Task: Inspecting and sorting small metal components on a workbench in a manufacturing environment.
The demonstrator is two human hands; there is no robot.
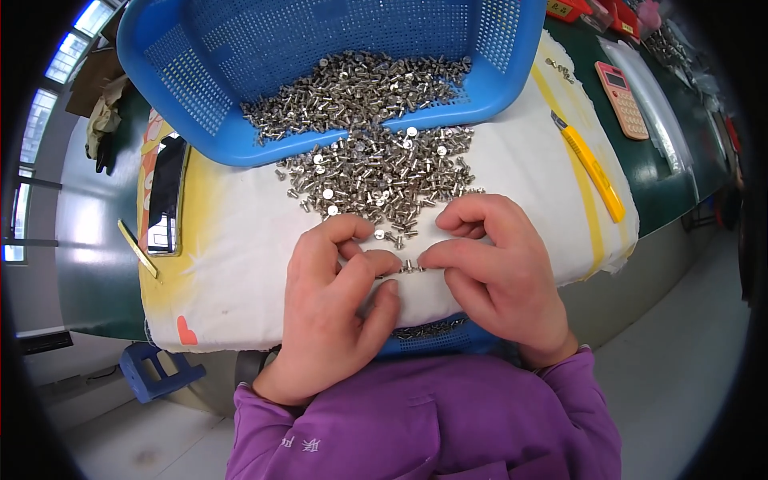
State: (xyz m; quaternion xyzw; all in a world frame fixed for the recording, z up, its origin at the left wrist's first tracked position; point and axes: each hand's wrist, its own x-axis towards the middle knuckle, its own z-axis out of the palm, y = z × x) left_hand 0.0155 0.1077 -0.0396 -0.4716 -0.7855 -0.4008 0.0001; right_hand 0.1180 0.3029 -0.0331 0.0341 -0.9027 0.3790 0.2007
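Head view, looking down at my two hands over a white cloth spread on the surface.

Left hand and right hand meet at the middle of the cloth. Between the fingertips of both sits a short row of small silver rivets. Each grip is pressed together on one end of that row, thumb against forefinger, so I judge the row is being kept in line by squeezing from both ends. The other fingers curl under and rest on the cloth.

Just beyond the fingertips lies the loose rivet pile, spilling from the tilted blue basket. The basket's near rim rests on the cloth with the open side toward me, which seems to let the stock slide within easy reach.

A second blue basket shows below the near cloth edge, between my wrists, with rivets in it.

Edges and room: bare cloth left of the left hand as far as a dark tray. On the right, a yellow utility knife lies near the cloth's edge, well apart from the right hand. A pink calculator lies farther off.
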